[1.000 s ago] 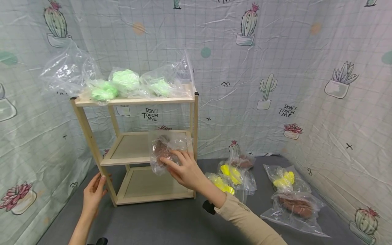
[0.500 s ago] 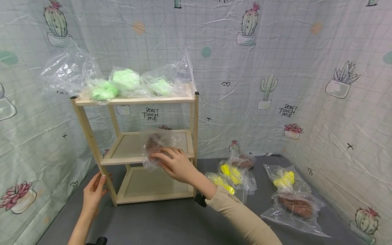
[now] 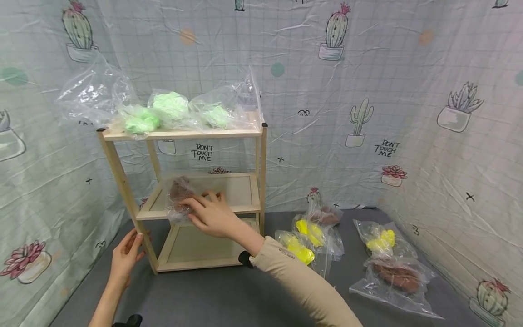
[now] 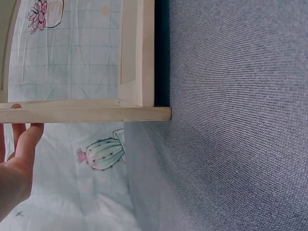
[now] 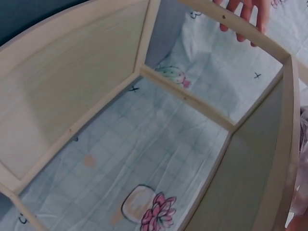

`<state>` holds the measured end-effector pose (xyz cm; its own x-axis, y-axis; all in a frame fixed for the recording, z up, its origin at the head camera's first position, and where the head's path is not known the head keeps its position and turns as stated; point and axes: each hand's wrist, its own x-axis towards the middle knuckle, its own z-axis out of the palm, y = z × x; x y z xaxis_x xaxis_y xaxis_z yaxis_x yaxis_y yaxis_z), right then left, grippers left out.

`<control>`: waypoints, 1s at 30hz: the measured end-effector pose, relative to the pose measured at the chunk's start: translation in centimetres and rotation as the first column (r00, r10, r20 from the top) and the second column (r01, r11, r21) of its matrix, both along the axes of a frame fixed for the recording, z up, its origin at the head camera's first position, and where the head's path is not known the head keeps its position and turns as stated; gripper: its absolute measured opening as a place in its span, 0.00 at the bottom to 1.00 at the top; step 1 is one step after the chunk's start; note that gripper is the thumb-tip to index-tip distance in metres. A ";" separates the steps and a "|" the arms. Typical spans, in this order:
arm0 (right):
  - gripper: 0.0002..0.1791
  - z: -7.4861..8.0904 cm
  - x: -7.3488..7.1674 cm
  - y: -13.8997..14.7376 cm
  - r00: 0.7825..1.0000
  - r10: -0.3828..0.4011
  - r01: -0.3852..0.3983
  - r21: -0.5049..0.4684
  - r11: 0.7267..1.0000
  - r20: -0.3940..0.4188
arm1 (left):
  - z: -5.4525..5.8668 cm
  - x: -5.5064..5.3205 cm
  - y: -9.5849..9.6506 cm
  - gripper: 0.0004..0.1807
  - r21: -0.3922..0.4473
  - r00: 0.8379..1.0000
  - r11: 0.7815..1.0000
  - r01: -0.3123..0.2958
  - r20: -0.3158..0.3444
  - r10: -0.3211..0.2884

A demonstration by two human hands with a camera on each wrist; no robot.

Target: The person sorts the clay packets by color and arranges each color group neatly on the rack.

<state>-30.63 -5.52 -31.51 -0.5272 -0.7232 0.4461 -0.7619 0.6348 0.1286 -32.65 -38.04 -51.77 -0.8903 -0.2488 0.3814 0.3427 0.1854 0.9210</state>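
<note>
My right hand (image 3: 214, 217) holds a clear plastic bag with a brown lump (image 3: 178, 193) over the left part of the middle board (image 3: 234, 190) of a wooden shelf rack (image 3: 184, 135). Its thumb and fingers pinch the bag's right side. At the right edge of the right wrist view a bit of this bag (image 5: 302, 166) shows. My left hand (image 3: 125, 256) grips the rack's front left post (image 3: 118, 177) low down, below the middle board. In the left wrist view the fingers (image 4: 29, 144) reach round the post (image 4: 91, 114).
Several clear bags with light green lumps (image 3: 169, 105) lie on the top board. On the grey table (image 3: 204, 299), right of the rack, are bags with yellow lumps (image 3: 300, 249) and brown lumps (image 3: 396, 274). A cactus-print cloth (image 3: 294, 86) hangs behind and at both sides.
My right hand has carried the bag with the brown lump leftward along the middle board, from its right part to its left. The left hand stays on the post.
</note>
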 end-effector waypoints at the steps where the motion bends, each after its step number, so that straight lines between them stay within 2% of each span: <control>1: 0.21 0.1 0.0 -0.4 1.000 -0.007 0.007 0.021 1.000 0.007 | -0.4 -0.3 0.0 0.25 -0.025 0.999 0.999 -0.036 0.015 0.037; 7: 0.25 0.1 0.1 -2.6 0.998 -0.055 0.053 0.106 0.993 0.020 | -0.2 0.1 0.4 0.25 -0.042 1.000 0.999 -0.026 0.011 0.026; 16: 0.27 0.2 0.3 -4.6 0.995 -0.092 0.086 0.144 0.986 0.037 | -0.3 0.0 0.5 0.25 -0.043 0.997 0.997 -0.066 0.033 0.068; 21: 0.28 0.0 0.4 -4.1 0.998 -0.065 0.062 0.109 0.992 0.024 | -0.3 -0.1 0.7 0.24 -0.027 0.999 0.998 -0.055 -0.002 0.055; 26: 0.30 -0.2 0.5 -2.8 0.999 -0.019 0.022 0.088 0.996 -0.033 | -0.2 -0.1 0.5 0.24 0.015 0.999 0.999 -0.032 -0.024 0.033; 27: 0.30 -0.2 0.5 -2.6 0.999 -0.011 0.015 0.087 0.996 -0.047 | -0.1 -0.1 0.4 0.24 0.022 1.000 1.000 -0.004 -0.031 0.005; 30: 0.29 -0.2 0.6 -1.9 0.997 0.002 0.006 0.086 0.996 -0.083 | -0.1 0.0 0.4 0.24 0.043 0.999 0.999 0.024 -0.044 -0.022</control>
<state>-30.01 -7.39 -31.71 -0.4927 -0.7600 0.4240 -0.7452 0.6200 0.2455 -32.69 -37.63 -51.82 -0.8787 -0.2461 0.4090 0.3863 0.1367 0.9122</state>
